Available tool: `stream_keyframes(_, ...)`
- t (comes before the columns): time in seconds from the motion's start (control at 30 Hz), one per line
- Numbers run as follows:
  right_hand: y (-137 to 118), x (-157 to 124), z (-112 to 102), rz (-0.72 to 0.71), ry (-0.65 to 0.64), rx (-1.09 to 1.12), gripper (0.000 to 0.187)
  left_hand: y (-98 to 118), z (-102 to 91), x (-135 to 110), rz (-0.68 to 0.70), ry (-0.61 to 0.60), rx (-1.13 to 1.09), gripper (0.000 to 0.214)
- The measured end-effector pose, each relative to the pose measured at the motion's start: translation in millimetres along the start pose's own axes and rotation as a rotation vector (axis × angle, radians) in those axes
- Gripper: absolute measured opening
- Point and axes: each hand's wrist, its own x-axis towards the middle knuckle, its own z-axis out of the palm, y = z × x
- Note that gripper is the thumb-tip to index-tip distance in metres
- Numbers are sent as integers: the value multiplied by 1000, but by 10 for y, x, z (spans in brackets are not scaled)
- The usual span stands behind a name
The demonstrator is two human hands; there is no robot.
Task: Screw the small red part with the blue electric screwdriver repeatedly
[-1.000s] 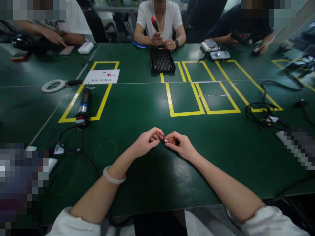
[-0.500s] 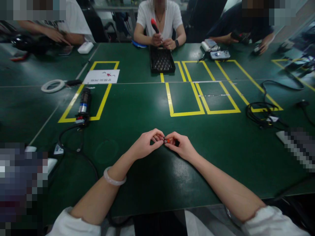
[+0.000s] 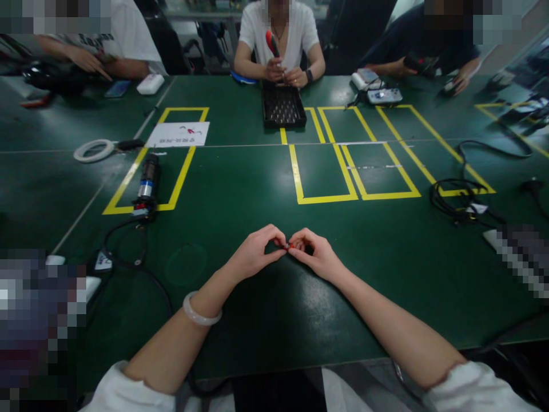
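My left hand (image 3: 254, 255) and my right hand (image 3: 316, 253) meet fingertip to fingertip just above the green table (image 3: 240, 194), near its front middle. Both pinch a tiny red and silver part (image 3: 288, 246) between thumb and fingers. The part is mostly hidden by the fingertips. A pale bangle (image 3: 201, 311) circles my left wrist.
A black tray (image 3: 283, 105) lies in front of a person in white holding a red-tipped tool (image 3: 271, 41). A cylindrical motor (image 3: 146, 180) with a black cable sits in a yellow-taped box at left. Coiled black cables (image 3: 457, 197) lie at right. A white ring (image 3: 92, 150) and a paper sheet (image 3: 178, 134) are at far left.
My left fingers have closed in on the small part, so both hands now pinch it together. The person opposite has raised the red-tipped tool slightly.
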Motion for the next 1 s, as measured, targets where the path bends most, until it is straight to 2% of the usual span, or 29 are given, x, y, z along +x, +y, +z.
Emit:
stream_keyframes(0.17,9,2,0,-44,-16,-52,9,-2,14,2,3,25,-11,15)
stream_keyframes(1.0,-15,6,-19,-31,-29,-95,15,19,13,-11,-21,31,19,21)
